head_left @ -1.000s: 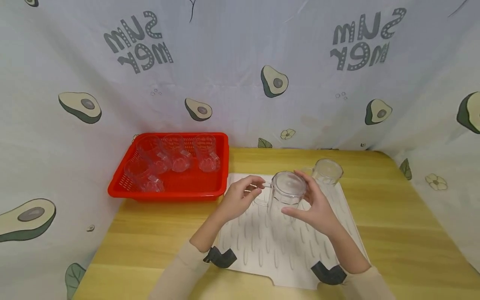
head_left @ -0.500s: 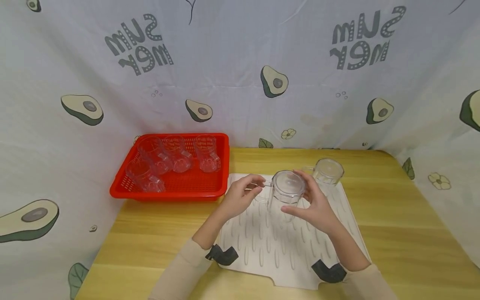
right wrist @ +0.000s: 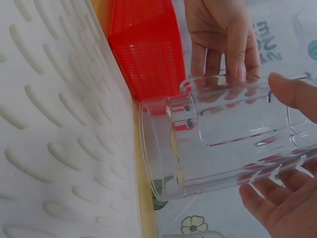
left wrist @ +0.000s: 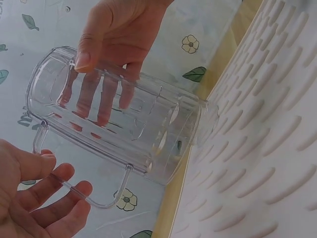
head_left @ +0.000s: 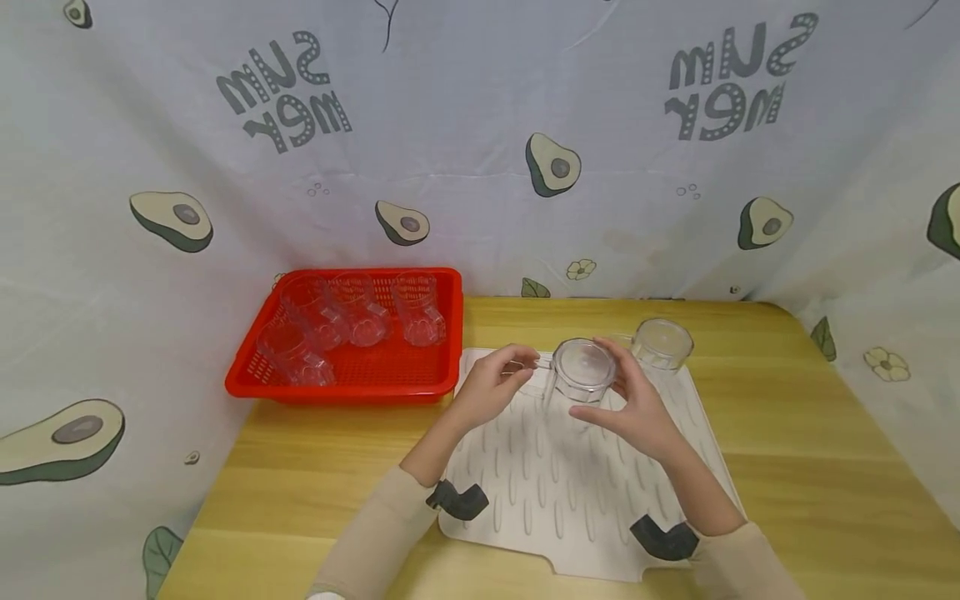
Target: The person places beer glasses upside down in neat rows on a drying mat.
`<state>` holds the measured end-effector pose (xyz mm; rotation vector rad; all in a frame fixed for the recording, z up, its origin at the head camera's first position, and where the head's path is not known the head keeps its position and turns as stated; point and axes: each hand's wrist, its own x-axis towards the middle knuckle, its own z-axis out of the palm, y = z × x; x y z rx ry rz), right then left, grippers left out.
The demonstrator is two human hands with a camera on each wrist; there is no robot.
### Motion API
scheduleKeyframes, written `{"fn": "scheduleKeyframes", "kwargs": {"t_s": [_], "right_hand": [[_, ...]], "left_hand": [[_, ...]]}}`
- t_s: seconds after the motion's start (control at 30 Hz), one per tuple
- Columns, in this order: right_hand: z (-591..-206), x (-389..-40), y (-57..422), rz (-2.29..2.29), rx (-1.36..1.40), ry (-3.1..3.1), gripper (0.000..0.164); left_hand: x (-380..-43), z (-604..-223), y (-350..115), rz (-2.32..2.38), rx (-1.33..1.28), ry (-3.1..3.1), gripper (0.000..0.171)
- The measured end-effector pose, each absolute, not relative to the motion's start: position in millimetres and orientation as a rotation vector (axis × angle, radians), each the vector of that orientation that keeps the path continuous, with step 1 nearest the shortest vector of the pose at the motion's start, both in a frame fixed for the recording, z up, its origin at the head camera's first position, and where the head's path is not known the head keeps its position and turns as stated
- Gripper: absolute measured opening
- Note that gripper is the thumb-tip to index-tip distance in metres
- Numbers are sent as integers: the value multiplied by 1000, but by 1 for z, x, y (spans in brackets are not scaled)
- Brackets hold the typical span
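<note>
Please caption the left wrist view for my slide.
Left hand holding the handle of an upturned clear mug, right hand gripping its side, over a ridged white tray.

Even, fairly bright light fills the head view; a soft-edged shadow lies on the white mat (head_left: 540, 508) beneath the clear mug (head_left: 584, 365); the tabletop (head_left: 810, 475) looks paler toward its front; thin glints trace the clear mug's ridges; the wrist views look softer, slightly hazy; wide-angle distortion stretches the printed cloth (head_left: 465, 108) toward the head view's edges.
</note>
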<state>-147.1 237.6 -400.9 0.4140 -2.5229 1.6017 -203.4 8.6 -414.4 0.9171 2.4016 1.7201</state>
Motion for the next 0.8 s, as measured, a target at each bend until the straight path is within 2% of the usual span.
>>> {"fn": "scheduleKeyframes", "kwargs": {"t_s": [0.8], "right_hand": [[-414, -175, 242, 1555, 317, -2601, 94]], "left_hand": [[-232, -426, 22, 1639, 819, 2453, 25]]}}
